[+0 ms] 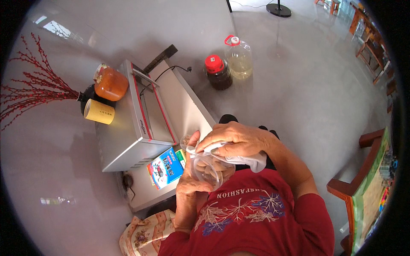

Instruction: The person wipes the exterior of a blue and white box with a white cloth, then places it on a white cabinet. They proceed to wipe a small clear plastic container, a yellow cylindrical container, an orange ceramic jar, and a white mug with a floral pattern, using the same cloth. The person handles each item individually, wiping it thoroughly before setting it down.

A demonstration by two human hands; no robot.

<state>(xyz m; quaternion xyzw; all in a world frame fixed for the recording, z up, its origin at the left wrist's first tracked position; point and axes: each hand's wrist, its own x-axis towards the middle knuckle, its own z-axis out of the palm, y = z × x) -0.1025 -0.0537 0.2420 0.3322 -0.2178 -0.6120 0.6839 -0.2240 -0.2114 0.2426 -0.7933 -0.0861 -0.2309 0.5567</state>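
Note:
My left hand (194, 182) is wrapped round a clear, see-through vessel (208, 169) in front of my chest; its exact kind is hard to tell. A wide round part faces up, and a smaller part shows by the left thumb. From the other side, my right hand (241, 138) presses a white cloth (253, 161) against the vessel's upper part. The cloth's loose end hangs below the right wrist. Fingers and cloth cover part of the vessel. Just left of my left hand, a blue packet (166, 168) lies on a white cabinet top (181, 91).
A silver box-shaped appliance (128, 145) stands on the cabinet, carrying an orange-filled jar (112, 84), a yellow canister (99, 112) and red branches (42, 81). On the floor are a red-lidded dark jar (218, 77) and a clear jug (240, 59). A wooden chair (350, 185) is at right.

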